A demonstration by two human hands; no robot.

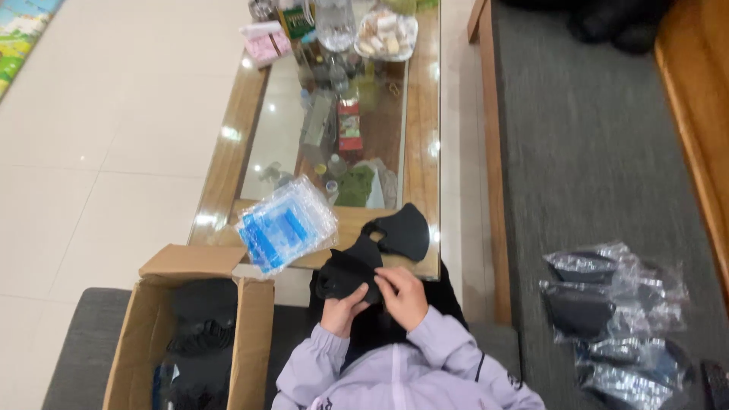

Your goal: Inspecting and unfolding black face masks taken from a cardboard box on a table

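Note:
Both of my hands hold a black fabric face mask (345, 275) over my lap. My left hand (339, 313) grips its lower left side, and my right hand (402, 294) pinches its right edge. A second black mask (402, 230) lies just beyond, on the near edge of the glass-topped wooden coffee table (421, 144). A stack of blue-printed clear plastic bags (285, 222) rests on the table to the left of my hands. I wear light lilac sleeves.
An open cardboard box (250, 334) with black masks inside stands at my left. Several bagged black masks (615, 311) lie on the grey seat cushion at my right. Bottles, packets and a dish of snacks (386, 34) crowd the table's far end.

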